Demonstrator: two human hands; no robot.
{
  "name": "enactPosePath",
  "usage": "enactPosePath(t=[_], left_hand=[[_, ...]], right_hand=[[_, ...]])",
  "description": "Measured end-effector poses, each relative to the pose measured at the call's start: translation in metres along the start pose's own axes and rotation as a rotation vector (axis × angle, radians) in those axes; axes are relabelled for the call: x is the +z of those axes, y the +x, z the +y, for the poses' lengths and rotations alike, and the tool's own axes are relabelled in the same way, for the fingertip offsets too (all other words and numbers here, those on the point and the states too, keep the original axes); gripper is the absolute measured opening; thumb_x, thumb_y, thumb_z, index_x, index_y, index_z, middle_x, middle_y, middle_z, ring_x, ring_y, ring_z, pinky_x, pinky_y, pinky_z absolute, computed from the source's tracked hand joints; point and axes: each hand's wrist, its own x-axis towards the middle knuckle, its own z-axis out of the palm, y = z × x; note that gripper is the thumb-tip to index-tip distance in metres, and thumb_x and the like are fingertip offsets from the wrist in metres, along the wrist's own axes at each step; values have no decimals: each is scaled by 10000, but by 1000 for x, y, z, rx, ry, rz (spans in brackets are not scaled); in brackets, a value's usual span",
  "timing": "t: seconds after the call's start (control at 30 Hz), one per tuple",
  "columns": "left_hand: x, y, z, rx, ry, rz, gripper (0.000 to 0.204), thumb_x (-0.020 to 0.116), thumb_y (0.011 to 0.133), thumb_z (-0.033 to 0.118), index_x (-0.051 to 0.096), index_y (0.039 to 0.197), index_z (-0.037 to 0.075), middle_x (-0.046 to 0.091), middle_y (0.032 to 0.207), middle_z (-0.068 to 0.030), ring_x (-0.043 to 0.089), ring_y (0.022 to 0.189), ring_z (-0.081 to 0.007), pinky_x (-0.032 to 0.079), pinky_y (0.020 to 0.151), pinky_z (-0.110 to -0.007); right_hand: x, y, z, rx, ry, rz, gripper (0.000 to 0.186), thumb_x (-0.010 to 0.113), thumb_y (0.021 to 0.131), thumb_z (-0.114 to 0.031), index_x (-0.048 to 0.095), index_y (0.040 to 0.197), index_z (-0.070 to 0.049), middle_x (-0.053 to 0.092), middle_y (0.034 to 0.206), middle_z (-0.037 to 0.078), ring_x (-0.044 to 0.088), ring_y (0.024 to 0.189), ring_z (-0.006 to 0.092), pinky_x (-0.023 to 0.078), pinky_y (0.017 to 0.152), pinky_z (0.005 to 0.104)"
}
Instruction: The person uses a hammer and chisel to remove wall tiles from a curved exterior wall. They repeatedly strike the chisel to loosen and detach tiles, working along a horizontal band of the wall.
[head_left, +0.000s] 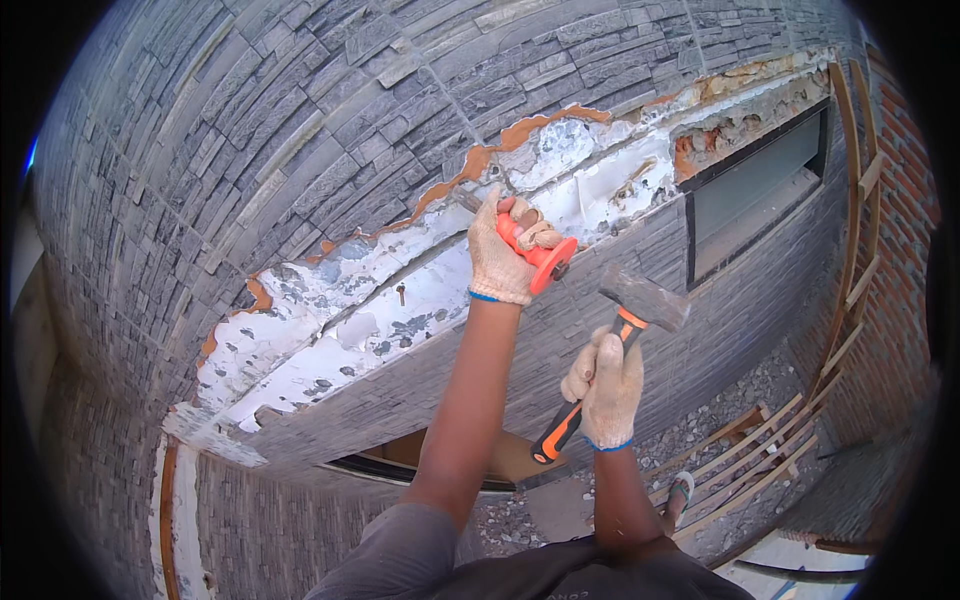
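My left hand [503, 255], in a cream knit glove with a blue cuff, is closed round a chisel [552, 263] with an orange-red grip and a round hand guard. The chisel's metal shank points up and left at the broken edge of the grey stone-look tile cladding [330, 130]; its tip is hard to make out. Lower and to the right, my right hand [608, 390], gloved the same way, grips a club hammer [648, 299] by its black and orange handle. The hammer's head is apart from the chisel. A band of exposed white wall [400, 300] runs diagonally behind both tools.
A dark-framed window opening [755, 195] is at the right of the wall. Wooden ladders [850, 210] stand beyond it, near a brick wall [905, 250]. Rubble [700, 400] and wooden slats [740, 455] lie below, near a sandaled foot [680, 495].
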Motion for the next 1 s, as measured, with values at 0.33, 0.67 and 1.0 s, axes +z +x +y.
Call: enactPosePath(t=[0.33,0.67,1.0], left_hand=[[1,6,-5,64,-29,12,423,508,1021,362,380,687,136,305,555,40,308,464,-108,311,497,-280],[6,8,-6,97,4,55,396,528,1011,339,411,696,129,317,558,39,307,463,-106,321,501,-281],[0,10,-6,86,-4,-10,423,507,1027,370,400,689,138,319,538,43,318,457,-108,327,492,-284]], right_hand=[[4,6,2,-155,48,143,229,461,1043,-234,443,895,-61,373,591,-12,317,418,95,280,410,303],[-3,13,7,-99,157,-31,161,475,1015,-171,413,1093,-45,424,608,5,386,428,106,350,414,310],[-6,13,0,-179,192,245,179,469,1019,-231,435,982,-59,359,575,-24,285,413,80,265,405,283]])
